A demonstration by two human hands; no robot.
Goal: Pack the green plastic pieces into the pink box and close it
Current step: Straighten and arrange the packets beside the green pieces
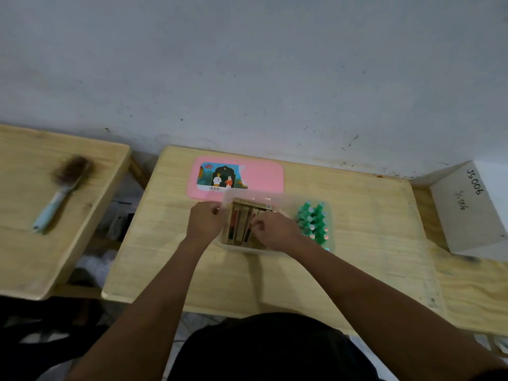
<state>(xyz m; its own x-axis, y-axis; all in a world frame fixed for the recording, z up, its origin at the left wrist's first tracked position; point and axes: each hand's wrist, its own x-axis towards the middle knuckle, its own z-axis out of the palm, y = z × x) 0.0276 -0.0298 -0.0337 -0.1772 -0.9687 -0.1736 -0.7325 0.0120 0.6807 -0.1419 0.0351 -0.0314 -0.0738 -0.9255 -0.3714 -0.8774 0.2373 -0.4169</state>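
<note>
at the centre of the frame a clear plastic box (277,198) sits on the pale wooden table (357,243), with the green plastic pieces (313,221) standing in two rows at its right end. the flat pink lid with a cartoon sticker (236,177) lies just above it, so the box is uncovered. the left hand (204,221) pinches the box's left rim; the right hand (275,229) curls its fingers onto the tan and red sticks (242,224) inside (the exact grasp is blurred). a blue-handled brush (61,191) lies at the upper left.
</note>
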